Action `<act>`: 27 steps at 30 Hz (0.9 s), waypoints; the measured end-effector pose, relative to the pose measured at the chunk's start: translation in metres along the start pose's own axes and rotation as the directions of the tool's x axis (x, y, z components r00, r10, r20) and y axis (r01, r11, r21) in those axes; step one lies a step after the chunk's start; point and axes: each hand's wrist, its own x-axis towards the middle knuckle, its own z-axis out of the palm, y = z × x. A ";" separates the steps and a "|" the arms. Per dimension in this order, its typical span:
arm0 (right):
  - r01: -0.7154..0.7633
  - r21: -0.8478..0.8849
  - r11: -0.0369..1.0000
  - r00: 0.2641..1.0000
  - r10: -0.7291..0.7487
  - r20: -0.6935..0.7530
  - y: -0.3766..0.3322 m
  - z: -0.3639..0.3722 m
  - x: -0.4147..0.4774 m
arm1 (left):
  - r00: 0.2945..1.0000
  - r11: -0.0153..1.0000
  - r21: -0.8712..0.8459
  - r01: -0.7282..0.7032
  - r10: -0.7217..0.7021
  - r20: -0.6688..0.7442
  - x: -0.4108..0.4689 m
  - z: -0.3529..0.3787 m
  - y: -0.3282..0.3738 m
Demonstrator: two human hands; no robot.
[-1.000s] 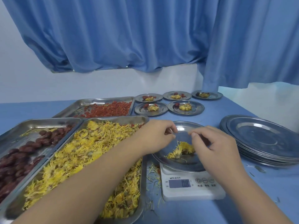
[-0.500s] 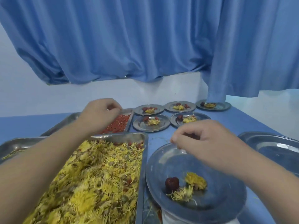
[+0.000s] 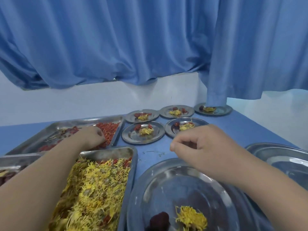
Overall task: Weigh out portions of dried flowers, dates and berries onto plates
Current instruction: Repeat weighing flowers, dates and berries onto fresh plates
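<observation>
Landmark: the near plate (image 3: 175,185), at the bottom of the view. On it lie one clump of dried flowers (image 3: 190,218) and one dark date (image 3: 159,221); no berries show on it yet. Left of it, one flower tray (image 3: 106,151), well stocked. Beyond that and left of the plate, a berry tray (image 3: 83,122) with its berries (image 3: 109,129) thinned at one end. Far left of the plate, the corner of a date tray (image 3: 11,161). Beyond the plate on the blue surface (image 3: 153,152) are five filled plates (image 3: 133,135), each holding flowers and red fruit, judged complete. Right of it is a stack of empty plates (image 3: 283,161), so portions remain. Left hand (image 3: 90,136): down among the berries, fingers curled under; whether it grasps any cannot be told. Right hand (image 3: 203,147): over the plate's far rim, fingers loosely curled, nothing seen in them. Berries are judged the next addition.
</observation>
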 end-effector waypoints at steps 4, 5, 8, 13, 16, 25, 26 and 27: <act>0.022 0.006 1.000 1.000 -0.022 -0.004 0.001 -0.002 0.001 | 0.999 0.995 0.095 0.039 -0.039 0.004 0.019 0.014 0.006; 0.030 0.003 1.000 1.000 -0.030 0.002 0.001 -0.001 0.002 | 0.999 0.993 0.107 0.040 -0.043 0.020 0.023 0.017 0.008; 0.068 -0.038 0.997 0.997 -0.067 0.034 0.001 0.002 0.002 | 0.992 0.986 0.165 0.038 -0.058 0.116 0.028 0.022 0.011; 0.112 -0.088 0.990 0.993 -0.109 0.043 -0.001 0.004 0.003 | 0.978 0.975 0.217 0.050 -0.092 0.189 0.033 0.023 0.008; 0.120 -0.103 0.987 0.993 -0.117 0.034 -0.003 0.003 0.003 | 0.981 0.968 0.247 0.054 -0.097 0.168 0.032 0.021 0.009; 0.139 -0.125 0.982 0.989 -0.132 0.060 -0.006 0.004 0.003 | 0.977 0.954 0.280 0.109 -0.155 0.147 0.027 0.014 0.008; 0.138 -0.131 0.982 0.990 -0.131 0.058 -0.006 0.004 0.003 | 0.977 0.955 0.275 0.114 -0.157 0.143 0.027 0.015 0.008; 0.135 -0.135 0.982 0.990 -0.129 0.055 -0.005 0.004 0.003 | 0.977 0.956 0.268 0.116 -0.158 0.140 0.028 0.015 0.007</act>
